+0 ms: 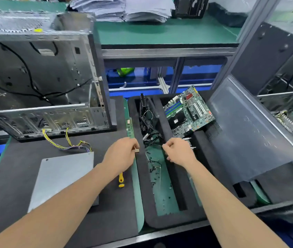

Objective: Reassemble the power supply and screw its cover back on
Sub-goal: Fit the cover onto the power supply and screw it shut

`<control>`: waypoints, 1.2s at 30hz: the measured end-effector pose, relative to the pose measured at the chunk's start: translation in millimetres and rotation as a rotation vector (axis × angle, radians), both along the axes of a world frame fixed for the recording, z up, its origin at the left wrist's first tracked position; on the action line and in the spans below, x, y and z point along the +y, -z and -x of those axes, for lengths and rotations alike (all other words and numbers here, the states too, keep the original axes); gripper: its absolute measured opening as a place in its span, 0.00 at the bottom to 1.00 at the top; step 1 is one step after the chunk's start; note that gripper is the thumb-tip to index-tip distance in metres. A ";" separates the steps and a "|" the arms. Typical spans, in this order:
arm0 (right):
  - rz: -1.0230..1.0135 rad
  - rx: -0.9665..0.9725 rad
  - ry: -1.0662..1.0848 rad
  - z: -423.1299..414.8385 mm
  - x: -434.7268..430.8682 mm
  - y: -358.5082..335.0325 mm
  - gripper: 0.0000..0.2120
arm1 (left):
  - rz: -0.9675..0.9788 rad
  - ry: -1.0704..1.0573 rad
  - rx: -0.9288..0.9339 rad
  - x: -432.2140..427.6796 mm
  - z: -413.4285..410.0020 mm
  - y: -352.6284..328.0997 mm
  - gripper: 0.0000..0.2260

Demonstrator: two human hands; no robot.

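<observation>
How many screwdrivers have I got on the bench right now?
1. A yellow-handled screwdriver lies on the black mat just right of the power supply, partly under the left forearm. Others may be hidden by the arms or among the cables in the tray.

Matt grey sheet-metal power supply cover [61,178] on black foam mat [25,158]; glossy yellow plastic screwdriver handle [121,179].

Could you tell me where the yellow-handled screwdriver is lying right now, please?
The screwdriver lies on the dark mat, just under the left forearm, between the grey power supply on its left and the tray of small screws on its right.
</observation>
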State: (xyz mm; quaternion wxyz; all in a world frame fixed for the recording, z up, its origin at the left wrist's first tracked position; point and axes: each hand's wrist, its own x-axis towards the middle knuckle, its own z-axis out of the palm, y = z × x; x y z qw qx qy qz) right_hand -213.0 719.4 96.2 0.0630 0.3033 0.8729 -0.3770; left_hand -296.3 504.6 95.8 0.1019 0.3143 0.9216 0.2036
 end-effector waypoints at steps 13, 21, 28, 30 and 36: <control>-0.040 -0.077 -0.469 18.6 26.3 56.3 0.12 | 0.051 -0.154 0.191 35.7 -13.8 63.3 0.05; -0.356 -0.381 -0.808 73.9 -9.4 87.3 0.13 | -0.028 -0.143 0.165 29.3 -7.7 75.8 0.04; -0.400 -0.479 -0.818 74.5 -7.2 96.0 0.12 | -0.121 -0.158 0.127 25.4 -7.7 75.5 0.03; -0.384 -0.464 -0.778 72.8 -6.7 93.7 0.13 | -0.135 -0.164 0.113 24.9 -7.4 74.6 0.03; -0.382 -0.377 -0.705 60.4 -14.4 103.5 0.08 | -0.142 -0.165 0.093 23.6 -8.4 73.7 0.03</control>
